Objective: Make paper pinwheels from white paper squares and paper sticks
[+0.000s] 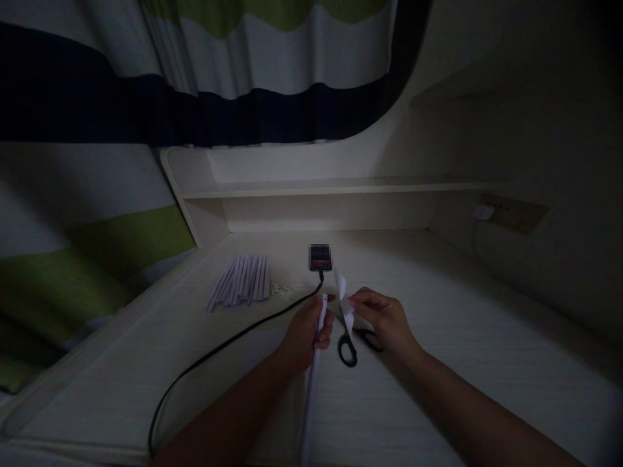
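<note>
My left hand (307, 331) is closed around a long white rolled paper tube (313, 383), whose top end pokes out above the fingers. The tube runs down towards the bottom edge of the view. A curled white paper strip (346, 308) is pinched between the thumb and fingers of my right hand (384, 314). Black-handled scissors (347, 351) lie on the desk below the strip, their blades partly hidden by the paper and my left hand. Just beyond my hands is a phone (320, 258) with a blurred screen and a black cable (233, 338) plugged into it.
A bundle of paper tubes (242, 280) lies at the left, with small pale pieces (281, 290) beside it. The cable curves across the left of the desk (462, 363). A shelf (321, 189) spans the back, and striped curtains (272, 65) hang behind. A plug (483, 212) sits in the right wall.
</note>
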`<state>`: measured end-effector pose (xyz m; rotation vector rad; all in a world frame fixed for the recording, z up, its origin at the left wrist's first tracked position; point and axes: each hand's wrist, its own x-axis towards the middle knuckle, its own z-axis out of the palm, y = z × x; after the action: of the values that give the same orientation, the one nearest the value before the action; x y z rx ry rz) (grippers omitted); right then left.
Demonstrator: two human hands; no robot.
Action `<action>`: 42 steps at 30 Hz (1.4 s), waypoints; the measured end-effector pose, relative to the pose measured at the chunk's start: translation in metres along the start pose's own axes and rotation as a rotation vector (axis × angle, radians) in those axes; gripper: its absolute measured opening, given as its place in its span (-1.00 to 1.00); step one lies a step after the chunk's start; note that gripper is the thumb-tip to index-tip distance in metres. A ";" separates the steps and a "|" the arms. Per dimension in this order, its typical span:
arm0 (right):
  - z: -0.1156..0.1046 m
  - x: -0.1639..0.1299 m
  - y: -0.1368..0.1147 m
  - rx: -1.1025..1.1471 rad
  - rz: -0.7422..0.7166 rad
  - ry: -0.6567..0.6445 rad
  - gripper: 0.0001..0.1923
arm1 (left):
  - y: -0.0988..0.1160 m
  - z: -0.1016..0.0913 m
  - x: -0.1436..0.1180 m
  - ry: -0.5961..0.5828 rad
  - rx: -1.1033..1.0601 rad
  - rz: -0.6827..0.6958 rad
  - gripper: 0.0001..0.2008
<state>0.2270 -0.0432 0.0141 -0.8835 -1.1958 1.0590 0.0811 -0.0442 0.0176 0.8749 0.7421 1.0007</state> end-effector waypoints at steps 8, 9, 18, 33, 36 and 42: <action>0.002 -0.001 0.001 -0.038 0.004 0.022 -0.91 | 0.001 0.003 -0.002 -0.009 -0.038 -0.091 -0.69; 0.002 -0.002 0.001 -0.046 0.003 0.023 -0.90 | 0.001 0.003 -0.002 -0.002 -0.031 -0.077 -0.70; 0.000 -0.001 0.005 -0.123 -0.069 0.005 -0.92 | -0.002 0.003 -0.002 0.034 -0.013 0.065 -0.75; 0.001 -0.003 0.005 -0.216 -0.128 0.019 -0.90 | -0.003 0.005 -0.005 -0.029 -0.026 0.031 -0.79; 0.001 -0.004 0.004 -0.281 -0.167 0.016 -0.88 | -0.002 0.007 -0.006 -0.022 -0.038 0.017 -0.80; 0.002 -0.006 -0.001 -0.449 -0.379 -0.011 -0.91 | -0.002 0.006 -0.005 -0.018 -0.038 -0.002 -0.80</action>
<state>0.2250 -0.0492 0.0140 -0.9394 -1.5698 0.4955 0.0853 -0.0509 0.0189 0.8486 0.7064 1.0007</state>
